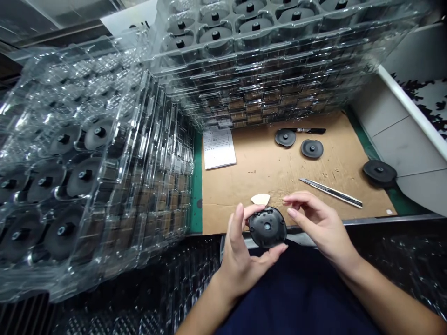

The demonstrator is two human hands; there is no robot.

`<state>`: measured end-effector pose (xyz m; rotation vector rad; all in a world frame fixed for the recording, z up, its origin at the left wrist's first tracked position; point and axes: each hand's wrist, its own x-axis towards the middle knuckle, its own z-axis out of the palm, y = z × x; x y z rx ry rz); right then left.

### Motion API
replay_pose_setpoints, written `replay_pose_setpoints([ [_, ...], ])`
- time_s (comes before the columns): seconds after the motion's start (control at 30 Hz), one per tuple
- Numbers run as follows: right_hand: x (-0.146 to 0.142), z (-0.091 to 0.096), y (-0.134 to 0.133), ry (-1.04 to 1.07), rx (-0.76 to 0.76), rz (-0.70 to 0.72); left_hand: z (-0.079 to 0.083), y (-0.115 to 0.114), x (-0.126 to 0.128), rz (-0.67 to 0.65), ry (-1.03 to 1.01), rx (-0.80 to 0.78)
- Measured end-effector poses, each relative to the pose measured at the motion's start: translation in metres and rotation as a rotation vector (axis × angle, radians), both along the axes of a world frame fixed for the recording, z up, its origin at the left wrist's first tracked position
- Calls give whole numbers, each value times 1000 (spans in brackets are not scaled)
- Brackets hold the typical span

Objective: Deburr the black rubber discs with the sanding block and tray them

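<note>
1. Cardboard sheet [265,158] covers the bench, with a green mat [196,186] showing along its left edge and beyond its right edge. Dark navy clothing [296,298] fills the near middle of your view.
2. Your left hand [240,260] is clamped on a black plastic disc [267,227], with the thumb on its left side and the fingers around its rim. You hold the disc just above the near edge of the cardboard, its face turned up, showing a central hub ringed by small holes.
3. Your right hand [321,225] is apart from the left, open and curved, with its fingertips [289,199] just beside the disc's right rim. It holds nothing.
4. Cream triangular piece [260,199] sits just beyond the disc, close to your left fingers. You cannot tell from this view whether a hand grips it.
5. Two similar black discs [285,137] [312,148] lie on the far part of the cardboard, with a black marker [307,131] just beyond them. A third black disc [379,173] sits at the right edge.
6. Utility knife [330,192] lies on the cardboard to your right, angled toward the near right. A printed paper form [219,148] lies at the far left.
7. Stacked clear plastic trays [87,93] [265,70] rise along the left and far sides, holding rows of black discs. A white-edged bin [412,125] stands at the right.
</note>
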<state>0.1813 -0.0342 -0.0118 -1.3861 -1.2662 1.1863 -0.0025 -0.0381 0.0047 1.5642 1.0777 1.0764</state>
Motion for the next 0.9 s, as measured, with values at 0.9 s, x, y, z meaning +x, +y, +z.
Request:
replay_pose_setpoints([
  [0.9, 12, 33, 16, 568, -465, 500, -2, 7, -5, -291, -79, -244],
])
